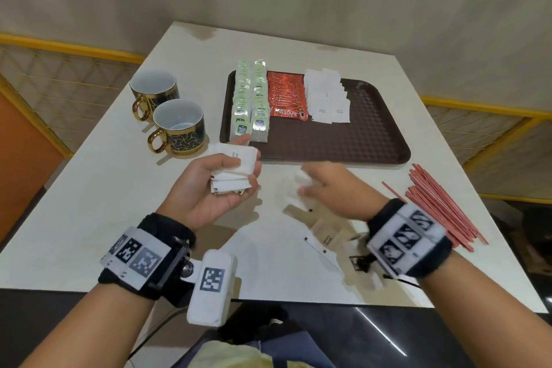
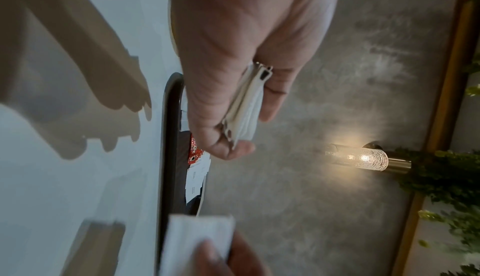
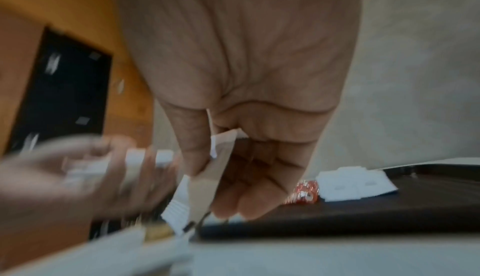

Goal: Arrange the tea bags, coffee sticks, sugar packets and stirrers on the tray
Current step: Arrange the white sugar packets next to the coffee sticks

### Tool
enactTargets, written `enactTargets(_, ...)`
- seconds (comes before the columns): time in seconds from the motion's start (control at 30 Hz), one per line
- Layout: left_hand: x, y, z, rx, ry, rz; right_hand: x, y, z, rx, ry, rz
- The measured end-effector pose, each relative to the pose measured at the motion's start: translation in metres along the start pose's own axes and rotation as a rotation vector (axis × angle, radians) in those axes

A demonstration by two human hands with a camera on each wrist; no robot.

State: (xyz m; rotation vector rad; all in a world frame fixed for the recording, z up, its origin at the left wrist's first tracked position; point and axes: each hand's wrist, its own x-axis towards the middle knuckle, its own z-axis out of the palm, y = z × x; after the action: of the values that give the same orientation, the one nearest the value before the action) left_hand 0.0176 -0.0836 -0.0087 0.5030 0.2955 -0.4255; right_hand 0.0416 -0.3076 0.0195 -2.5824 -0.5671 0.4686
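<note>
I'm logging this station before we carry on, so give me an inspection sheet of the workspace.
Surface: white table, tray on it.
Job's things: tea bags, coffee sticks, sugar packets on tray; stirrers and loose packets on table.
Clutter: two cups.
Grips: left hand holds a packet stack; right hand pinches a packet, blurred.
Cables: black cord by right wrist.
Surroundings: wall, yellow railing.

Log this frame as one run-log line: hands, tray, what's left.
left hand: holds sugar packet stack | right hand: pinches one packet | tray: tea, coffee, sugar rows | stirrers: on table
</note>
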Motion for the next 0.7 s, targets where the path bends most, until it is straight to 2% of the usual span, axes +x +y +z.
enactTargets(0.07, 0.001, 0.0, -0.004, -0.005, -0.035, -0.008, -0.021, 0.01, -0.015, 0.167, 0.072, 0.024)
enactTargets(0.1, 0.002, 0.0, -0.004, -0.004, -0.033, -0.016, -0.034, 0.015, -0.019, 0.167, 0.055, 0.053)
enactTargets(0.2, 0.007, -0.009, 0.006, 0.012, 0.0, -0.061, -0.063, 0.033, -0.005, -0.056, -0.175, 0.071)
enactTargets(0.27, 0.012, -0.016, 0.017, 0.047, 0.024, -0.095, -0.071, 0.044, 0.011, -0.118, -0.259, 0.054)
enactTargets(0.43, 0.02, -0.032, 0.035, 0.09, 0.022, -0.174, -0.066, 0.047, 0.034, -0.063, -0.161, 0.079)
enactTargets(0.6, 0.026, -0.04, 0.038, 0.117, 0.041, -0.216, -0.052, 0.04, 0.039, -0.03, -0.228, 0.158)
enactTargets(0.7, 0.026, -0.038, 0.037, 0.109, 0.07, -0.184, -0.049, 0.042, 0.036, -0.029, -0.209, 0.185)
